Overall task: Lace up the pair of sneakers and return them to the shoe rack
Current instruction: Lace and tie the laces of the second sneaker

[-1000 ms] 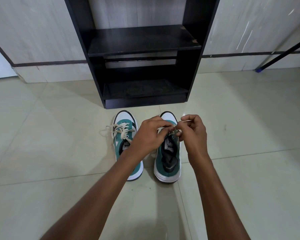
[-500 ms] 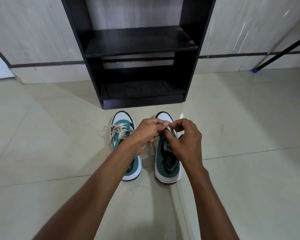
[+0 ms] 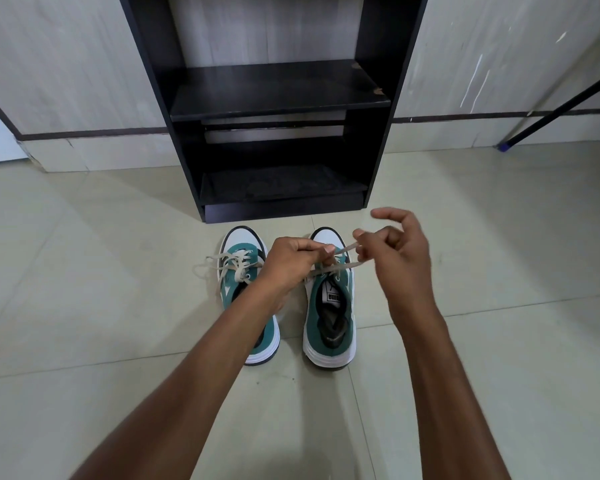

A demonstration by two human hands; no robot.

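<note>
Both hands, left (image 3: 293,263) and right (image 3: 394,252), pinched closed on beige flat lace (image 3: 340,251) of green-white suede sneaker (image 3: 329,306); uneven pulling risked slipped knot.

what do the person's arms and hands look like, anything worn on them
Both forearms are bare right up to the bottom edge of the picture, with no sleeves in view. The left hand and right hand have no gloves, and no rings, watch or wristband show on them. The nails that can be seen are short and unpainted.
</note>
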